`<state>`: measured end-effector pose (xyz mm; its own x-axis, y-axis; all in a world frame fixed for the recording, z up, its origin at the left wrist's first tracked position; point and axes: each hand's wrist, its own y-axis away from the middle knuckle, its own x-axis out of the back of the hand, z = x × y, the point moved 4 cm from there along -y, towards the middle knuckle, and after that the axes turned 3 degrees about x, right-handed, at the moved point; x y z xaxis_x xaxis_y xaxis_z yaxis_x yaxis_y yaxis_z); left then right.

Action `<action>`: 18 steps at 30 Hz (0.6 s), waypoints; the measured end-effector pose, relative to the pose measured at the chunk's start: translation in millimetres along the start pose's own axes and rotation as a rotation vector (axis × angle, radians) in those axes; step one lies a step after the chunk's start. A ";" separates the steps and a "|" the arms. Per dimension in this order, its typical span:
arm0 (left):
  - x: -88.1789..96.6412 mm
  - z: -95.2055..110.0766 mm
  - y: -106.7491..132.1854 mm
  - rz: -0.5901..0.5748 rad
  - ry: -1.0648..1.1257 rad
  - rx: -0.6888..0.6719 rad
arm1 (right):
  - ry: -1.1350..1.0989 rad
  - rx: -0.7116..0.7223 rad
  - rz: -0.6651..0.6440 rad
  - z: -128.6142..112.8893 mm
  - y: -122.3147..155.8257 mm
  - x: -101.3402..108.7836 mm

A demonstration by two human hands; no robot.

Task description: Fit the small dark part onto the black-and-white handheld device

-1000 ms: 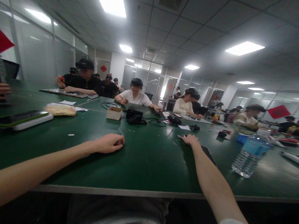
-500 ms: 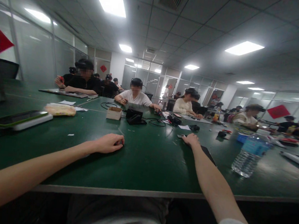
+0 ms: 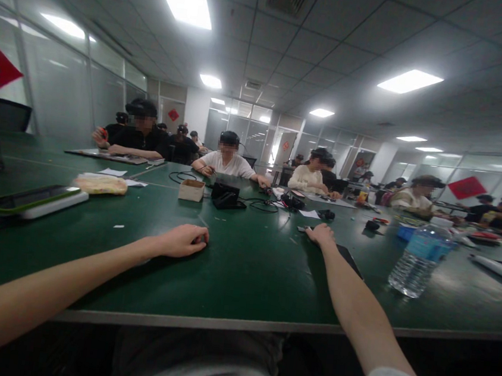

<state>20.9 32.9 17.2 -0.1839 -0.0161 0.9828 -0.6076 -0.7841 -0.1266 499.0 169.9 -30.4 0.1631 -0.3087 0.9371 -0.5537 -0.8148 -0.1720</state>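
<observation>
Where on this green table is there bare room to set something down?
Bare patches: between the left hand and right hand; the near edge of the table; between the phone and left forearm. Crowded: around the small box, cables, and beyond the water bottle.

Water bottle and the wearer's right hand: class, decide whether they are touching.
Apart. The head view shows bare green table between the right hand, which is further left, and the water bottle standing alone.

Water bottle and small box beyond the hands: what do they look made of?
Water bottle: clear thin plastic by the look, see-through ribbed wall with a pale blue label. Small box: probably cardboard or light wood, matte tan sides, open top; too far to settle.
</observation>
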 end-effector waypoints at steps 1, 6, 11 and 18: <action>0.5 0.6 0.3 0.000 -0.001 0.000 | 0.003 -0.001 0.000 -0.2 0.4 0.2; 2.8 2.9 1.7 -0.009 -0.003 0.005 | 0.033 0.014 -0.015 -1.8 3.5 0.2; 0.6 0.2 0.6 -0.005 0.004 -0.004 | 0.076 0.035 -0.024 -3.1 7.5 3.8; 0.0 -0.9 -0.1 -0.010 0.012 -0.006 | 0.159 0.135 -0.058 7.6 17.2 22.9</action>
<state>20.3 33.5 17.1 -0.1866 -0.0005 0.9824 -0.6145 -0.7802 -0.1172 499.4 145.1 -14.2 0.0543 -0.1869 0.9809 -0.4313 -0.8904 -0.1458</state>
